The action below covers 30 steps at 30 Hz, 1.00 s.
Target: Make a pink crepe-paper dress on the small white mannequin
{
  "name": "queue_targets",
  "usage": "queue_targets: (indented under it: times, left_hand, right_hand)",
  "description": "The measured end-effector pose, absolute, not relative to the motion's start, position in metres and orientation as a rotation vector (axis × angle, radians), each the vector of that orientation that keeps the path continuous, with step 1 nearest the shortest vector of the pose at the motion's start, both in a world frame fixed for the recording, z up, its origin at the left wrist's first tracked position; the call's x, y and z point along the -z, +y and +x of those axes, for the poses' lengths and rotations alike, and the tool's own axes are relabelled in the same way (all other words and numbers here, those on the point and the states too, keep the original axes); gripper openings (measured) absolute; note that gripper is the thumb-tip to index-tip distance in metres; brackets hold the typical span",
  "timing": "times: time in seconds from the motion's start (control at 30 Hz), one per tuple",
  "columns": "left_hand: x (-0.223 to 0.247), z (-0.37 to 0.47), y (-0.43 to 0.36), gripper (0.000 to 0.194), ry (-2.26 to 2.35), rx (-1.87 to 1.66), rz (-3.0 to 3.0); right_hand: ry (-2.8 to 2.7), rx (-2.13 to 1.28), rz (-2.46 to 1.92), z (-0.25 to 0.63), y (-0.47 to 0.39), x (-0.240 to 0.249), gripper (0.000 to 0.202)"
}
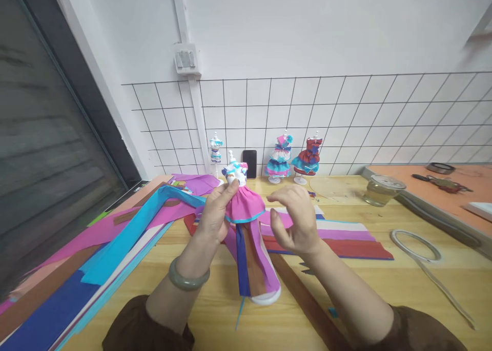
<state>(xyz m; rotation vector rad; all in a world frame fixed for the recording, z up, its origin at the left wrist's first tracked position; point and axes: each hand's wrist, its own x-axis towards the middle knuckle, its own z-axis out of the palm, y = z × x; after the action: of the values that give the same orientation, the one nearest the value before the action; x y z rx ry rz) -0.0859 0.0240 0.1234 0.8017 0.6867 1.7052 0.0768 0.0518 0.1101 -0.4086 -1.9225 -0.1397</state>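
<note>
Upright in the middle is a small doll form with a white bodice, a pink skirt edged in light blue, and long blue, brown and purple strips hanging below over a white round base. My left hand grips it at the waist, thumb on the bodice. Just right of the skirt, my right hand is raised with thumb and fingers apart, holding nothing. Behind it, layered purple, white and red strips lie on the wooden table.
Long coloured strips cover the table's left side. Three dressed forms, one in red, and a black phone stand by the tiled wall. At right are a tape roll, a white ring with a cord and an orange surface.
</note>
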Motion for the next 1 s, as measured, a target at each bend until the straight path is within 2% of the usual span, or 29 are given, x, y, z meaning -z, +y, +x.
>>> queue_targets:
  times: [0.17, 0.6, 0.7, 0.83, 1.0]
  left_hand:
    - [-0.117, -0.082, 0.025, 0.025, 0.84, -1.747, 0.961]
    - [-0.107, -0.072, 0.027, 0.018, 0.912, -1.835, 1.015]
    - [-0.105, -0.072, 0.028, 0.019, 0.931, -1.844, 1.03]
    - [-0.106, -0.075, 0.03, 0.023, 0.943, -1.828, 1.014]
    - [-0.106, -0.075, 0.03, 0.023, 0.932, -1.741, 1.105]
  right_hand:
    - [-1.951, -0.149, -0.514, 0.077, 0.05, -0.113, 0.028]
    - [-2.03, -0.168, -0.646, 0.061, 0.024, -0.115, 0.027]
    - [-2.016, -0.336, -0.636, 0.062, 0.027, -0.117, 0.027]
    - [-1.841, -0.728, -0.636, 0.071, 0.041, -0.12, 0.025]
    - [-1.684, -1.0, -0.754, 0.077, 0.056, -0.122, 0.026]
